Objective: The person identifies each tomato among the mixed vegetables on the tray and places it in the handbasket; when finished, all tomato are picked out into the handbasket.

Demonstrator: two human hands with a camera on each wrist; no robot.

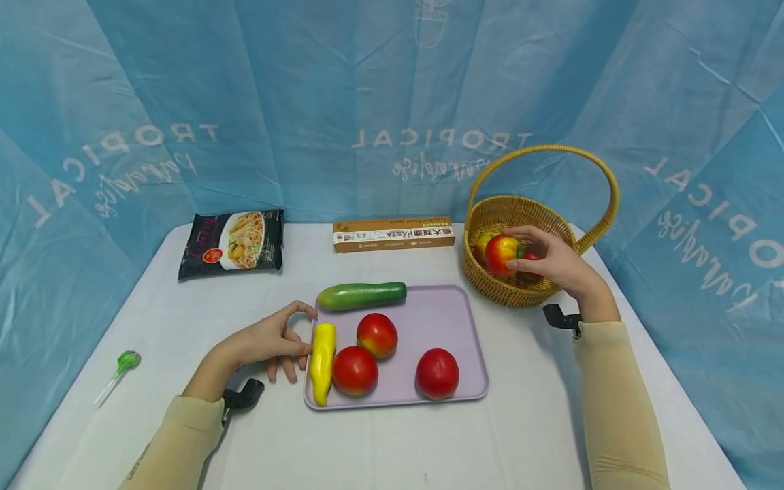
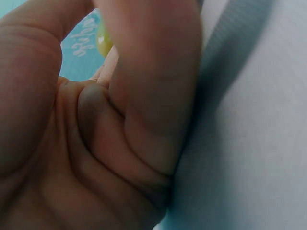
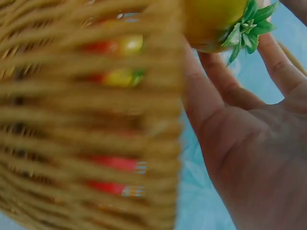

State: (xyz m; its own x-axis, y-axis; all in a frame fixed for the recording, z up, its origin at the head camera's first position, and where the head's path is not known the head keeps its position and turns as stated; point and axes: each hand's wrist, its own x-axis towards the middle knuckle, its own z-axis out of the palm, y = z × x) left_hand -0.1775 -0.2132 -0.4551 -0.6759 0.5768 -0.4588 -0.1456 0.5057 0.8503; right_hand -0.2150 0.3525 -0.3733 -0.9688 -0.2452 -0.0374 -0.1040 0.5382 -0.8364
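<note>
My right hand (image 1: 554,262) holds a red-and-yellow round fruit (image 1: 501,254) between thumb and fingers, over the open wicker basket (image 1: 511,296). A green leafy top (image 3: 248,28) shows on this fruit in the right wrist view. Beneath it in the basket are a yellow fruit (image 1: 482,243) and a red one (image 1: 531,257), partly hidden. At the left rim of the lilac tray (image 1: 416,405), my left hand (image 1: 266,340) rests with bent fingers, index finger and thumb tips at the rim beside a yellow chili pepper (image 1: 322,364).
On the tray lie a green cucumber (image 1: 361,296), two red-and-yellow round fruits (image 1: 376,335) and a dark red one (image 1: 437,374). Behind stand a pasta box (image 1: 394,235) and a black noodle packet (image 1: 234,243). A green lollipop (image 1: 127,361) lies far left. The basket's handle (image 1: 551,148) arches up.
</note>
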